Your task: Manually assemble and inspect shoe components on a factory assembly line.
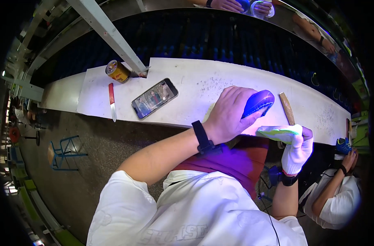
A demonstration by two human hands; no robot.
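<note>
My left hand, bare with a dark band at its wrist, is closed around a dark shoe lit blue-violet. The shoe's rounded end points right, and my fingers hide the rest. A white knit glove covers most of my right hand, with a bare finger or thumb showing. It grips a long pale, sole-shaped piece with yellow-green on it, held just below the shoe and apart from it. Beyond my right hand, a wooden-handled tool lies on the white bench.
On the bench's left are a phone, a red-handled knife and a yellow can beside a metal post. A dark conveyor runs behind. A co-worker sits at right; a blue stool stands left.
</note>
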